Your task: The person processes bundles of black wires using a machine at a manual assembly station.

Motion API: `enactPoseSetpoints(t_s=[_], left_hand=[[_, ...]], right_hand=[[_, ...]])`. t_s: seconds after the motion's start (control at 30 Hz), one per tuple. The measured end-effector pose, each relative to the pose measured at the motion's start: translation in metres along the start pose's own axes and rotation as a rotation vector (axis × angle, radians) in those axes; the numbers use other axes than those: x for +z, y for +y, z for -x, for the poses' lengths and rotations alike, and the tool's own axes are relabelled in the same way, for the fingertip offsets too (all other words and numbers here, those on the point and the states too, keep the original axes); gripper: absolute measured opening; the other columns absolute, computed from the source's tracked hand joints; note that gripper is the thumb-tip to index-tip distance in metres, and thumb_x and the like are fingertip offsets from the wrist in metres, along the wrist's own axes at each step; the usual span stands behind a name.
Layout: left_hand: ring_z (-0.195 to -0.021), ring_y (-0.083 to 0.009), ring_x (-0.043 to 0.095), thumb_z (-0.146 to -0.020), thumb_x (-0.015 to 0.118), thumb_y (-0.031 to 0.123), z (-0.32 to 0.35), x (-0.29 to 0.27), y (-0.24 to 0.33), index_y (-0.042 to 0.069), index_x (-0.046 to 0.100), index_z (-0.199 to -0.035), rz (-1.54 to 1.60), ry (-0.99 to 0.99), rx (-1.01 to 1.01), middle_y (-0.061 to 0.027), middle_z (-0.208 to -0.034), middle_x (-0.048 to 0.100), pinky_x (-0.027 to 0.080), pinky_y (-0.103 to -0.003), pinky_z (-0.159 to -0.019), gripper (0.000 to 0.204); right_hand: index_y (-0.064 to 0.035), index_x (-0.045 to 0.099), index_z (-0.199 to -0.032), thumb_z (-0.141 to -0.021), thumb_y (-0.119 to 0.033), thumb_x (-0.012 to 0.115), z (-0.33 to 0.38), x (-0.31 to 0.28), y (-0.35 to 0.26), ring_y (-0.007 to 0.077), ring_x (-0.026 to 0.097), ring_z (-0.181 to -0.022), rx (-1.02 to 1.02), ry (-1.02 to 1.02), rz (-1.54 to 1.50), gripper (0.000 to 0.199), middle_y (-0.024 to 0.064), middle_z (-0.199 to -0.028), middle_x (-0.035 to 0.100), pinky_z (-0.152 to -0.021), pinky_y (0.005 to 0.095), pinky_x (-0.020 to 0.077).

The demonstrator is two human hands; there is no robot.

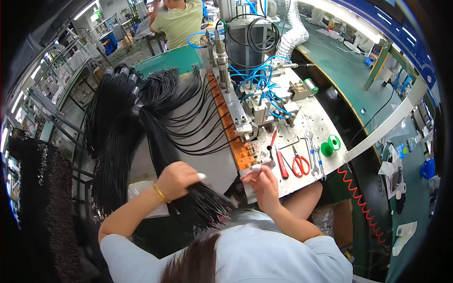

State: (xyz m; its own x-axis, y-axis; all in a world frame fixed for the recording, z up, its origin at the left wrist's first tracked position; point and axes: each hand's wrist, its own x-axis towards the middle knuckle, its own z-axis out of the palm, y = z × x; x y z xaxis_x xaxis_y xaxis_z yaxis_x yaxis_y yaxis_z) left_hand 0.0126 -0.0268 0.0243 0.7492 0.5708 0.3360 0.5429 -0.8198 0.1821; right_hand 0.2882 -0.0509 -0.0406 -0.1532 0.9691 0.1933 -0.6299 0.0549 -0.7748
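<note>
My left hand [177,181] is closed over the loose lower end of a thick bundle of black cables [200,205]. A white cover sits on one of its fingertips, and what the fingers hold does not show. My right hand [264,188] is by the near end of a long orange fixture strip [230,125], its fingers bent together and a white cover on one tip. Anything between them is too small to make out. Several single black cables [198,137] run in curves from the bundle to the strip's slots.
Right of the strip stand a metal press [243,125] with blue air hoses and a green spool [330,145]. Red-handled scissors [300,165], a red-handled tool [282,165] and wrenches [313,155] lie nearby. More cable bundles [113,141] hang at left. Another person [177,23] works beyond.
</note>
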Motion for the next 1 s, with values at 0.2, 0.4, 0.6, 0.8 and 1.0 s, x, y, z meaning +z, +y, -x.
enactPoseSetpoints(t_s=[0.2, 0.4, 0.6, 0.8, 1.0], left_hand=[[-0.066, -0.0198, 0.062, -0.074, 0.066, 0.009, -0.079, 0.024, 0.022, 0.005, 0.062, -0.096, 0.295, 0.143, -0.023, -0.0064, -0.076, 0.062, 0.050, -0.029, -0.058, 0.023], [-0.062, -0.0130, 0.059, -0.091, 0.060, 0.020, -0.098, 0.053, -0.031, 0.003, 0.060, -0.089, 1.623, -0.080, -1.047, -0.0032, -0.070, 0.061, 0.048, -0.026, -0.055, 0.017], [-0.057, -0.0090, 0.054, -0.092, 0.060, 0.028, -0.112, 0.032, -0.025, 0.004, 0.059, -0.085, 1.409, -0.163, -0.889, -0.0008, -0.065, 0.059, 0.045, -0.024, -0.053, 0.026], [-0.058, -0.0061, 0.051, -0.091, 0.063, 0.027, -0.118, 0.044, -0.022, 0.003, 0.060, -0.081, 1.188, -0.228, -0.793, 0.0007, -0.065, 0.058, 0.043, -0.022, -0.055, 0.026], [-0.063, -0.0043, 0.052, -0.089, 0.064, 0.021, -0.121, 0.045, -0.022, 0.002, 0.062, -0.086, 1.227, -0.222, -0.766, 0.0020, -0.070, 0.060, 0.043, -0.020, -0.061, 0.019]], right_hand=[[0.0000, 0.055, -0.108, -0.096, -0.018, 0.049, -0.025, -0.001, -0.024, 0.0188, 0.060, -0.090, 0.188, 0.136, 0.048, 0.023, 0.0070, -0.093, 0.062, -0.082, 0.0314, 0.0476], [-0.0002, 0.059, -0.095, -0.091, -0.015, 0.057, -0.064, -0.023, -0.016, 0.0191, 0.059, -0.083, -0.103, -0.017, 0.887, 0.015, 0.0090, -0.086, 0.061, -0.074, 0.0294, 0.0446], [0.0001, 0.059, -0.092, -0.088, -0.013, 0.060, -0.093, -0.022, -0.020, 0.0180, 0.058, -0.080, -0.210, -0.083, 1.081, 0.014, 0.0097, -0.084, 0.060, -0.072, 0.0292, 0.0432], [0.0000, 0.060, -0.090, -0.087, -0.014, 0.062, -0.096, -0.022, -0.012, 0.0116, 0.057, -0.075, 0.251, 0.101, 0.306, 0.014, 0.0041, -0.080, 0.061, -0.067, 0.0264, 0.0443], [-0.0019, 0.061, -0.090, -0.086, -0.012, 0.063, -0.090, -0.026, -0.031, 0.0090, 0.058, -0.077, 0.181, -0.136, 0.692, 0.011, 0.0021, -0.082, 0.063, -0.066, 0.0264, 0.0450]])
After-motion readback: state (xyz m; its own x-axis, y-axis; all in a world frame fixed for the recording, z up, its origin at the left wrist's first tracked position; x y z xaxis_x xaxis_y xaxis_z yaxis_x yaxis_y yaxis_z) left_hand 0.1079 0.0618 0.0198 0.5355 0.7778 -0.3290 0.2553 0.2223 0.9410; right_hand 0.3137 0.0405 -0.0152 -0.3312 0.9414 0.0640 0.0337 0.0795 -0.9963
